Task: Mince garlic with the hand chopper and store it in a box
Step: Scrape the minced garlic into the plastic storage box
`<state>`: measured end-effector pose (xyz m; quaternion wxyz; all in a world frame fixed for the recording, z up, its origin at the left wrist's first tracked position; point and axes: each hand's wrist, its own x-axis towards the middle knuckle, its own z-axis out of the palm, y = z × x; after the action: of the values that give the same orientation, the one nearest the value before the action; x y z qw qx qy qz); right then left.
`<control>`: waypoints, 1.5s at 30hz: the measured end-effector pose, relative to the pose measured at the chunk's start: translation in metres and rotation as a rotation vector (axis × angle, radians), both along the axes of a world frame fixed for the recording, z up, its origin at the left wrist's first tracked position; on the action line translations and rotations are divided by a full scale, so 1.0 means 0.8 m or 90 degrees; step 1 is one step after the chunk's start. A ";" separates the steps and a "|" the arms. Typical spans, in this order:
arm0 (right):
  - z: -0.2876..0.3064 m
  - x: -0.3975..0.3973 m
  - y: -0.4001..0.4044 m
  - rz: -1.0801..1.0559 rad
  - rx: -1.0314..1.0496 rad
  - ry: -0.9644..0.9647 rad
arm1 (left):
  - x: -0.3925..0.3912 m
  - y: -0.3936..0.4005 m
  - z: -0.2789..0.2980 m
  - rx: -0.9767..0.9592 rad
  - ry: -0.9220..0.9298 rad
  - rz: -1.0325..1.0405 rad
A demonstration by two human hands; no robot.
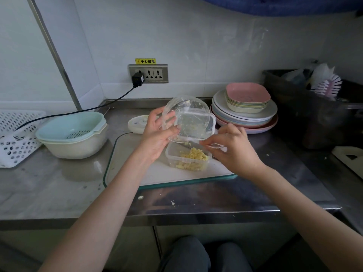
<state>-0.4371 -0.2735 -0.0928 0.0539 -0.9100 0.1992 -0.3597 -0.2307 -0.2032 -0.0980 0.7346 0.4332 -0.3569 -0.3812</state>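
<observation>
White wall tiles stood behind a shiny steel bench (59, 193). On the bench lay a white cutting board with a green edge (157, 173). A small clear plastic box (187, 159) sat on the board, and yellow minced garlic (193, 157) was piled inside it. The left hand (157, 132) held the clear round chopper bowl (185, 116), tipped on its side just above the box, with fingers curled round its rim. Little garlic bits stuck to the inside of the bowl. The right hand (231, 148) pinched a thin clear plastic piece (215, 145) at the edge of the box; I could not tell what it was. A round white chopper lid (137, 123) lay behind the left hand. A pale blue strainer bowl (72, 132) sat to the left. Stacked plates (245, 112) stood to the right. Some crumbs (140, 197) lay on the bench.
</observation>
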 end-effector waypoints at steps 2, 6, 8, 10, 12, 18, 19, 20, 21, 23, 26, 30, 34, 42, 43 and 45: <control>0.007 0.002 0.000 -0.015 -0.017 -0.049 | 0.000 0.000 -0.001 0.002 -0.006 0.002; 0.010 0.032 0.010 -0.033 0.007 -0.039 | -0.007 -0.002 0.002 -0.006 -0.020 -0.001; 0.001 0.037 0.018 -0.007 0.014 -0.027 | -0.009 -0.002 0.005 -0.014 -0.027 0.005; -0.009 0.024 0.021 0.007 0.006 -0.016 | -0.007 -0.002 0.005 -0.011 -0.031 0.014; -0.013 0.008 0.018 -0.007 -0.010 -0.011 | -0.006 -0.003 0.002 -0.002 -0.017 0.023; -0.004 0.028 0.018 -0.039 -0.007 0.013 | -0.013 -0.007 0.001 0.010 0.014 0.060; -0.005 0.026 0.017 -0.042 0.015 0.029 | -0.010 -0.005 0.001 0.014 0.005 0.066; -0.005 0.021 0.016 -0.047 0.040 0.020 | -0.006 -0.002 0.002 0.023 -0.002 0.076; -0.004 0.014 0.016 -0.055 0.051 -0.013 | -0.002 0.001 0.002 0.037 -0.003 0.092; -0.003 0.008 0.016 -0.069 0.040 -0.059 | 0.005 0.009 0.004 0.073 0.037 0.119; -0.002 0.018 0.026 -0.050 0.080 -0.021 | 0.010 0.024 0.006 0.131 0.067 0.156; 0.015 0.039 0.051 -0.042 0.201 -0.224 | 0.025 0.057 0.003 0.147 0.048 0.224; 0.033 0.088 0.091 0.014 0.400 -0.248 | 0.038 0.091 0.023 0.191 0.091 0.239; 0.044 0.140 0.114 -0.036 0.468 -0.481 | 0.074 0.154 0.020 0.296 0.143 0.270; 0.040 0.144 0.118 -0.016 0.464 -0.441 | 0.074 0.159 0.017 0.317 0.144 0.258; 0.025 0.158 0.125 0.015 0.452 -0.313 | 0.074 0.162 0.010 0.344 0.137 0.237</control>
<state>-0.3105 -0.1732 -0.0731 0.4136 -0.7243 0.2812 -0.4745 -0.1719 -0.0738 -0.0901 0.6840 0.6267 -0.0784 -0.3651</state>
